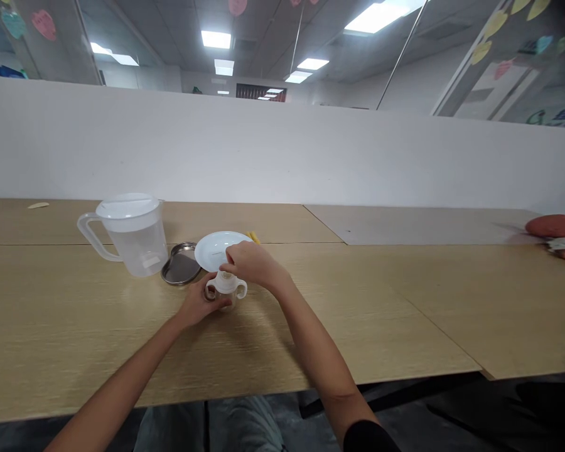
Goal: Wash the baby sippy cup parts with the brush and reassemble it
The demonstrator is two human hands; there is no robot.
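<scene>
Landmark: the white plate (pixel 209 252).

The two-handled bottle (pixel 225 286) stands upright on the desk (pixel 339 326), just on the wearer's side of the plate. The left hand (pixel 199 302) is clamped around its clear lower body from the left, thumb high and fingers low; this looks like the steadying grip, since it leaves the top free to reach. The right hand (pixel 250 259) arches over the plate's near right edge, its fingers gathered at the bottle's top. Cannot tell whether they pinch that part or only rest on it. Judged from the posture, one hand braces low while the other does the finer work above.

The metal tray (pixel 181 266) lies just left of the plate. The lidded pitcher (pixel 136 243) is farther left, handle turned outward, presumably easy for a left-side reach. Yellow pieces (pixel 253 237) show behind the plate's right edge, partly hidden by the right hand. Everything sits close around the plate, probably to keep reaches short.
</scene>
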